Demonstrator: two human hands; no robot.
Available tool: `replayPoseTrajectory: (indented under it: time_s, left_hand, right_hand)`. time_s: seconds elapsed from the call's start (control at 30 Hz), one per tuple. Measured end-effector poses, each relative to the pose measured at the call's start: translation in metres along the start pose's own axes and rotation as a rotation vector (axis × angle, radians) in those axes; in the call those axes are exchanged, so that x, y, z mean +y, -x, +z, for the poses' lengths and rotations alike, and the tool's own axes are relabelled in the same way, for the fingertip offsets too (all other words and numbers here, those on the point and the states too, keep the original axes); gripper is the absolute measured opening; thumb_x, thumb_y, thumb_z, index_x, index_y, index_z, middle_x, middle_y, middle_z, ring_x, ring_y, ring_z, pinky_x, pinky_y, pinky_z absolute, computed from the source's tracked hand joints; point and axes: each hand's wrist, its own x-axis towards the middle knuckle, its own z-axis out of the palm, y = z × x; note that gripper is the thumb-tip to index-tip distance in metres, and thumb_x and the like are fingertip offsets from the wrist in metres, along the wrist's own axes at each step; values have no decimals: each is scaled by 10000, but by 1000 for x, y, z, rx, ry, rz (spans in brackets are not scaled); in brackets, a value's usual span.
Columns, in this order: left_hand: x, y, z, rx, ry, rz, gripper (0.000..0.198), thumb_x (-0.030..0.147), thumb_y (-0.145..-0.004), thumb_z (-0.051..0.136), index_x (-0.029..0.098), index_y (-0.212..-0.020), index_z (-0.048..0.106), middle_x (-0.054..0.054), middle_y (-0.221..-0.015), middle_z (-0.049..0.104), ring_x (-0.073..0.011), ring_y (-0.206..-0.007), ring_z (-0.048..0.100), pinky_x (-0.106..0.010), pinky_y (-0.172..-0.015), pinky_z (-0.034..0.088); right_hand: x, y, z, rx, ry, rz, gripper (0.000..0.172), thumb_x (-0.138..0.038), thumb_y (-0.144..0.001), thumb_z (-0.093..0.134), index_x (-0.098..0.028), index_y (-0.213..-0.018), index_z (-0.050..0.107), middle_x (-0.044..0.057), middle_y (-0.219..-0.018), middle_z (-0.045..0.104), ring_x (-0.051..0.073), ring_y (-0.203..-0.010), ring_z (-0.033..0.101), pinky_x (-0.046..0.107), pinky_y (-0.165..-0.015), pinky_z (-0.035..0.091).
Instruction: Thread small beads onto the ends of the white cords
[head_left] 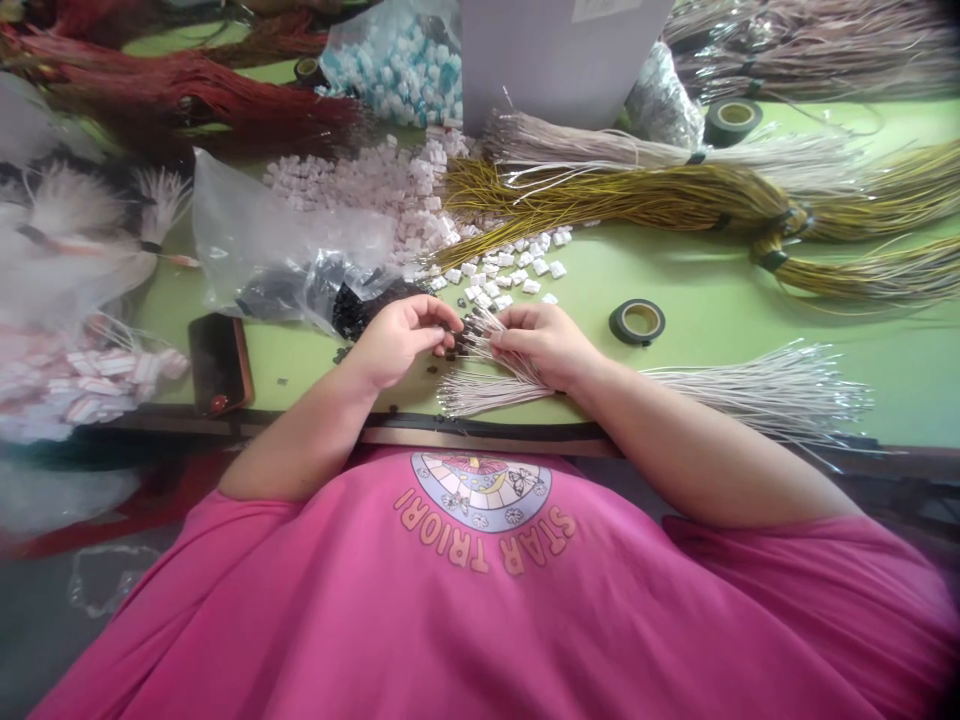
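Note:
My left hand [401, 338] is curled, its fingertips pinching a small black connector [451, 345] near the front edge of the green table [697, 300]. My right hand [544, 340] is closed on a bundle of thin pale wires [480, 385], whose dark-tipped ends fan out between the two hands. A long sheaf of the same pale wires [757, 385] lies to the right of my right forearm. A heap of small black connectors [360, 300] spills from a clear bag just beyond my left hand. Loose white connectors [510, 270] are scattered beyond my fingers.
A phone [219, 362] lies at the front left. One tape roll [637, 321] sits right of my hands, another [733, 120] at the back. Yellow wire bundles [675, 200], red wires [187, 90], a grey box [555, 55] and bags of connectors [405, 65] crowd the far side.

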Motion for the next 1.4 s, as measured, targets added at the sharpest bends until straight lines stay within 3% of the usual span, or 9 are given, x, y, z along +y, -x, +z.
replayPoseTrajectory:
  time_s: [0.2,0.47,0.73,0.87,0.97,1.1,1.4]
  left_hand:
    - [2,2,2,37,98,-46,183,148,-662,679,123,-834,620,-51,-826,690,-98,-648,626,-216,-584,480]
    - [-6,0,3,51,74,-30,199,215,-708,679,148,-895,687,-30,-747,692,-77,-582,583,-208,-550,454]
    - [-4,2,9,3,-131,32,303,224,-708,684,164,-1004,690,-53,-1003,694,-157,-906,625,-314,-873,478]
    - [-7,1,9,38,-166,46,373,210,-689,696,161,-1054,639,-32,-885,678,-131,-790,624,-286,-776,498]
    - [-9,0,8,42,-136,45,301,200,-663,716,150,-946,628,-9,-798,653,-110,-731,613,-250,-714,492]
    - [-9,0,8,-4,-92,12,177,211,-701,680,142,-859,640,-22,-807,677,-123,-758,631,-263,-738,494]
    - [-14,-2,6,-25,-25,-48,200,222,-732,653,153,-919,669,-42,-816,697,-119,-717,631,-262,-701,493]
  right_hand:
    - [1,-1,-1,-50,-16,11,227,-326,-712,651,-138,-636,549,9,-535,539,75,-468,460,221,-430,318]
    - [1,1,-1,-93,-56,0,217,-309,-722,644,-139,-631,547,-6,-501,510,69,-448,437,221,-423,297]
    - [0,2,-1,-77,-47,-11,206,-302,-705,650,-132,-645,551,-36,-491,468,48,-429,383,215,-420,256]
    - [-4,3,1,-22,-31,-15,177,-267,-662,660,-125,-649,555,-45,-499,465,45,-437,378,211,-422,254]
    - [-6,4,2,6,-8,-14,154,-243,-644,650,-126,-642,550,-52,-489,451,45,-431,369,210,-419,250]
    - [-6,4,3,28,52,-24,133,-236,-644,627,-127,-639,551,-56,-487,431,43,-433,355,208,-417,246]
    - [-5,4,4,70,189,-69,123,-241,-632,590,-131,-606,540,-56,-478,403,44,-438,334,205,-411,230]
